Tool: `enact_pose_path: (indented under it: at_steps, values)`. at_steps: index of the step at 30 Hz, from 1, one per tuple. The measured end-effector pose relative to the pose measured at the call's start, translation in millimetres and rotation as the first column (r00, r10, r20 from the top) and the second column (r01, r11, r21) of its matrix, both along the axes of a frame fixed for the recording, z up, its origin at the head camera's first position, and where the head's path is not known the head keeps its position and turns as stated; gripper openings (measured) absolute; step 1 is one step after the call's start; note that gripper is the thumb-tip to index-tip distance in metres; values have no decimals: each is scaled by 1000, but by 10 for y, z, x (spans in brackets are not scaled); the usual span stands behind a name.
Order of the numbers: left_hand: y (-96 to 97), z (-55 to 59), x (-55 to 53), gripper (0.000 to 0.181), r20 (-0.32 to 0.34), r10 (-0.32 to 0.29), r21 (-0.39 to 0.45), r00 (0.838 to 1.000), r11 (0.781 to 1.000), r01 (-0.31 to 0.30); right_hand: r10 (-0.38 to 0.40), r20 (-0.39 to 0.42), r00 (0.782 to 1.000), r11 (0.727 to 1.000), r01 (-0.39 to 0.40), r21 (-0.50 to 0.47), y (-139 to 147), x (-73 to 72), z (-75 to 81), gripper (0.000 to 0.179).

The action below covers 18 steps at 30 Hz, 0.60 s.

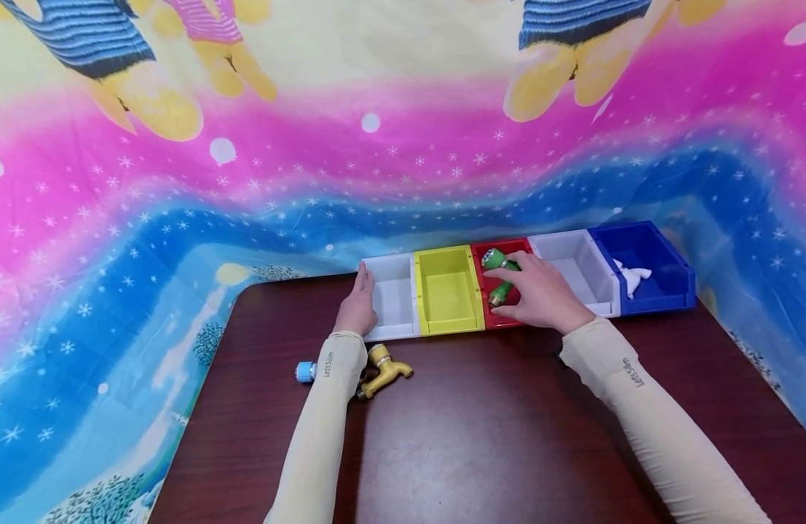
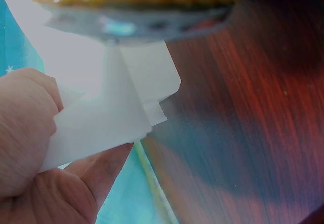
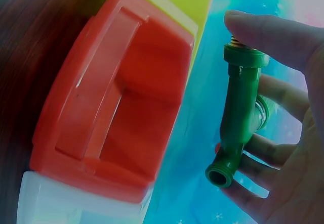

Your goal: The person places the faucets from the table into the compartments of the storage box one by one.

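My right hand point(image 1: 540, 291) holds a green tap point(image 3: 238, 102) between thumb and fingers, above the red bin point(image 3: 142, 133). In the head view the tap's round handle shows near the fingertips, and the hand hides part of its body. My left hand point(image 1: 358, 309) grips the side wall of the white bin point(image 1: 394, 298) at the row's left end, its fingers and thumb on either side in the left wrist view. Close to the left forearm lies a yellow tap point(image 1: 384, 371). A light blue knob point(image 1: 306, 372) pokes out past the left sleeve, which hides whatever joins it.
The bins stand side by side along the back of the dark wooden table point(image 1: 481, 429). A yellow bin point(image 1: 448, 291), a second white bin point(image 1: 582, 273) and a blue bin point(image 1: 681, 287) complete the row. Inside the blue one lies a white object point(image 1: 632, 278). A printed cloth point(image 1: 376, 175) hangs behind.
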<state>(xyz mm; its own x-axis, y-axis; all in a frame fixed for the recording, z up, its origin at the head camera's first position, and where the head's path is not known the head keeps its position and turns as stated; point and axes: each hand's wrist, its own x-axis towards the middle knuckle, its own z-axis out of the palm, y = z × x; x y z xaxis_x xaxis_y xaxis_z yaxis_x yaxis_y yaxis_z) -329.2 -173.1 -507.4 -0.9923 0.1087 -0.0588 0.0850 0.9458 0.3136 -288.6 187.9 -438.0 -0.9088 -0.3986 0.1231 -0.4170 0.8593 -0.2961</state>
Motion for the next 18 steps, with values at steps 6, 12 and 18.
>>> enact_pose_path:
  at_steps: [6, 12, 18]
  values:
    - [-13, 21, 17, 89, -7, -5, 3, 1000, 1000, 5, -18, -8, 1000, 1000, 18, -1, 56, -34, 5, 72]
    - [-20, 38, 38, 88, -13, -3, 11, 1000, 1000, 3, -26, -8, 1000, 1000, 26, -9, 93, -43, 8, 73]
    - [-1, 32, 43, 88, -8, -5, 21, 1000, 1000, 5, -65, 11, 998, 997, 65, -29, 133, -31, 12, 69]
